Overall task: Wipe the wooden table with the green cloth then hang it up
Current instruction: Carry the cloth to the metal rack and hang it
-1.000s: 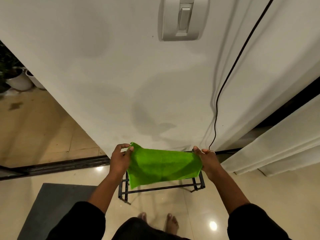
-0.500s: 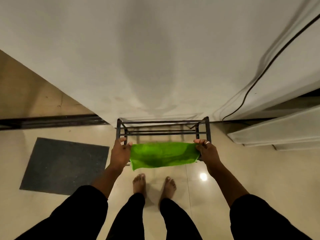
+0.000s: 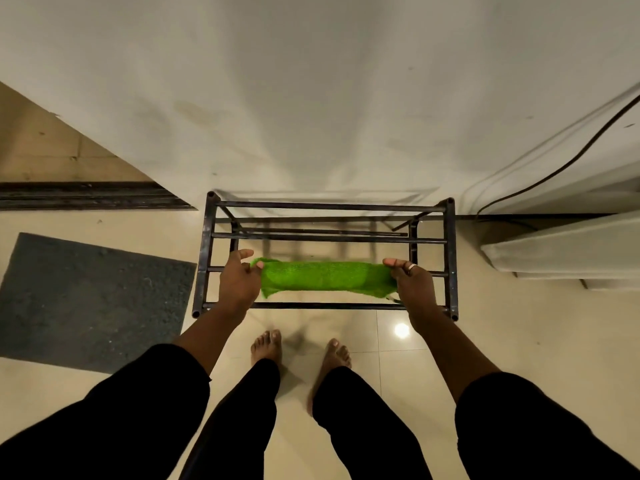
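The green cloth [image 3: 325,278] is stretched flat between my two hands, lying across a middle bar of the black metal rack [image 3: 450,258] that stands against the white wall. My left hand [image 3: 239,282] pinches the cloth's left end, and my right hand [image 3: 412,289], with a ring on one finger, pinches its right end. The cloth's lower edge droops slightly between two bars. The wooden table is not in view.
A grey doormat [image 3: 93,299] lies on the glossy tiled floor to the left of the rack. A black cable [image 3: 554,171] runs down the wall at right, above a white ledge [image 3: 568,251]. My bare feet [image 3: 266,348] stand just before the rack.
My view has tipped downward, off the wall switch. Both hands have lowered the cloth from in front of the wall onto the rack's bars.
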